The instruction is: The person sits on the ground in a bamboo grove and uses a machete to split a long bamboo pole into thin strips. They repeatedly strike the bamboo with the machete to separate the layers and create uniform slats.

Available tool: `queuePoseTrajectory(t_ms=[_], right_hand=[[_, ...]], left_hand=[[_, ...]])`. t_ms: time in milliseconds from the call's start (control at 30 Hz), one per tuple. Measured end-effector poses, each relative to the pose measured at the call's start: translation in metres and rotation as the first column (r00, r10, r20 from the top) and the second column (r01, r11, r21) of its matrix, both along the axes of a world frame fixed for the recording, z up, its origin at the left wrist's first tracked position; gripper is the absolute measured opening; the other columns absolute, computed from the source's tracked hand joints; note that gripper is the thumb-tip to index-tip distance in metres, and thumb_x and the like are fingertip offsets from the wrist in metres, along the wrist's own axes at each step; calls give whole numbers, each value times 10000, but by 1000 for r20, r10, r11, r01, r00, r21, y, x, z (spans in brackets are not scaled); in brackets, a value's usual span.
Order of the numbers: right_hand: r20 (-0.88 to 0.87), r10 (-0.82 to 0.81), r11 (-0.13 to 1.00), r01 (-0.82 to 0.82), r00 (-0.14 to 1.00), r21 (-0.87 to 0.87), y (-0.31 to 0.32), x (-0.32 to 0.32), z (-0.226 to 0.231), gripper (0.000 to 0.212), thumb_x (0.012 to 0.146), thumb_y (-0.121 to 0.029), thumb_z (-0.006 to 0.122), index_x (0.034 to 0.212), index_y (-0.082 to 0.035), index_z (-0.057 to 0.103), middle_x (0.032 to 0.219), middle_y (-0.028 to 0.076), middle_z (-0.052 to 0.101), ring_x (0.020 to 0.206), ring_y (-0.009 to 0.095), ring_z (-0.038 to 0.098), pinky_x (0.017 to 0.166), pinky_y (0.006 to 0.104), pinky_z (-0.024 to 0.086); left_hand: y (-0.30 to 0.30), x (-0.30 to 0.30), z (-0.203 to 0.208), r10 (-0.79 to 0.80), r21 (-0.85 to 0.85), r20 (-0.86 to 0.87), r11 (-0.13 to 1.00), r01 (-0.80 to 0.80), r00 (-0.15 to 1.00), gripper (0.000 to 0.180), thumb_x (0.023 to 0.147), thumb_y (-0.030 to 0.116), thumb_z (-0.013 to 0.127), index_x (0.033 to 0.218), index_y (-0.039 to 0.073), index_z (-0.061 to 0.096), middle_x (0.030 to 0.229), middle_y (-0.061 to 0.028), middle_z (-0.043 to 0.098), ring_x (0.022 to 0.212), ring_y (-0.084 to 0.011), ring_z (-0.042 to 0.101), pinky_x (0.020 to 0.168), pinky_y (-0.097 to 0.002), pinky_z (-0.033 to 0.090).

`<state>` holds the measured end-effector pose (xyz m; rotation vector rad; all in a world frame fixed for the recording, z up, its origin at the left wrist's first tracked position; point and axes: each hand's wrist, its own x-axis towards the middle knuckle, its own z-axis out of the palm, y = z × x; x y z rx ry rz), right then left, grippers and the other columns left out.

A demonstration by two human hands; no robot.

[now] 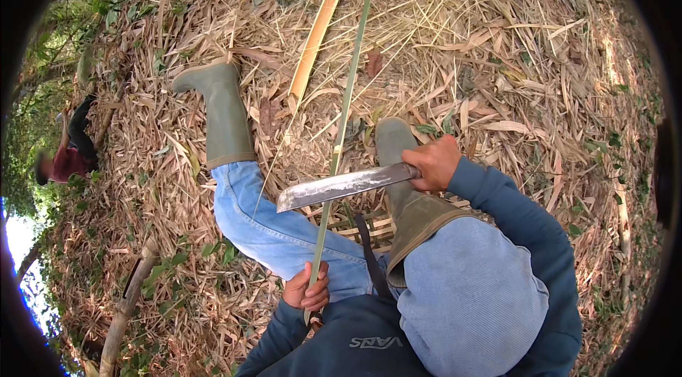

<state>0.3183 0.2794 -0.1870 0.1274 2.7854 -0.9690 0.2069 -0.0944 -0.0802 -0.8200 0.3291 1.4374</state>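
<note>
My right hand is closed round the handle of a machete, whose worn, broad blade points left. The blade lies across a long, narrow green bamboo strip, which runs away from me toward the far side. My left hand grips the strip's near end, close to my body, with the fingers wrapped round it. Whether the edge touches or cuts into the strip, I cannot tell. A pale, split bamboo length lies on the ground beyond the blade.
My legs are spread, in green rubber boots. A slatted woven thing shows partly beneath me, near a dark strap. Dry leaves and thin shavings cover the ground. A cut pole lies lower left; another person is far left.
</note>
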Motion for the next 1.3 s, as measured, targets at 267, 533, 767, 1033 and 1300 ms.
queuePoseTrajectory(t_ms=[267, 533, 767, 1033, 1300], right_hand=[[158, -435, 900, 420, 887, 120, 42, -17, -38, 283, 741, -328, 707, 908, -129, 595, 681, 160, 650, 644, 348, 662, 575, 486, 528], [234, -389, 921, 378, 891, 92, 52, -23, -37, 245, 779, -305, 659, 886, -107, 563, 688, 158, 649, 646, 345, 661, 583, 524, 521], [202, -398, 916, 378, 895, 134, 52, -22, -54, 210, 783, -260, 633, 905, -90, 621, 717, 181, 653, 688, 382, 656, 671, 499, 538], [389, -346, 933, 268, 854, 241, 89, -47, -54, 230, 817, -262, 614, 971, -93, 636, 784, 204, 665, 791, 391, 661, 768, 506, 531], [359, -567, 822, 481, 741, 304, 136, -83, -94, 268, 860, -263, 555, 1006, -74, 677, 883, 212, 684, 839, 386, 666, 807, 480, 530]], left_hand=[[19, 6, 11, 222, 113, 247, 960, -256, 943, 346, 1039, 399, 327, 935, 72, 374, 596, 12, 457, 379, -61, 464, 354, -194, 404], [21, 12, 2, 294, 164, 348, 916, -366, 890, 357, 1040, 391, 320, 927, 59, 384, 592, 0, 493, 372, -70, 499, 344, -177, 430], [24, 18, 0, 315, 178, 440, 887, -426, 841, 364, 1039, 395, 316, 901, 64, 378, 553, 7, 483, 360, -67, 493, 328, -168, 423], [-27, 36, 17, 266, 205, 531, 881, -427, 805, 355, 1039, 372, 342, 873, 60, 382, 532, 4, 478, 355, -72, 502, 320, -176, 434], [-46, 38, 24, 237, 254, 476, 885, -390, 847, 384, 1036, 413, 294, 900, 66, 388, 555, 10, 487, 374, -65, 508, 350, -174, 439]])
